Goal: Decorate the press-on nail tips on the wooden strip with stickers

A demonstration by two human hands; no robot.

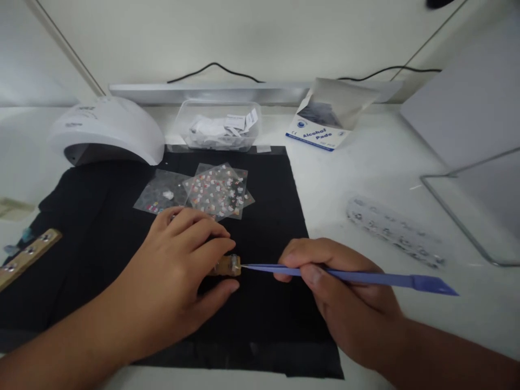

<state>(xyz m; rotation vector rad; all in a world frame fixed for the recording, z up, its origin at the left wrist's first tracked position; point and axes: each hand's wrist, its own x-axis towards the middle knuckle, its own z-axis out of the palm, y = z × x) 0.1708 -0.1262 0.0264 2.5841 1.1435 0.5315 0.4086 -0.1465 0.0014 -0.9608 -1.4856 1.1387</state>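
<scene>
My left hand point(182, 260) is curled over a small wooden strip point(222, 267) on the black mat, fingers and thumb on either side of it. Only the strip's right end shows, with a shiny clear nail tip point(234, 265) on it; my fingers hide the rest. In my right hand point(345, 287) is a pair of purple-blue tweezers point(374, 278) with a flat slanted back end, pinched between thumb and fingers. Its thin point touches or nearly touches the strip's right end. Beyond my left hand lie clear sticker sheets point(219, 187) with small colourful figures, partly overlapping.
A white nail lamp point(109, 127) stands at the back left, near a clear tub point(219, 135) of white packets. An alcohol pads box point(320, 130) sits open at the back right. A clear nail tip case point(394, 230) lies right; another wooden strip point(30, 252) lies left.
</scene>
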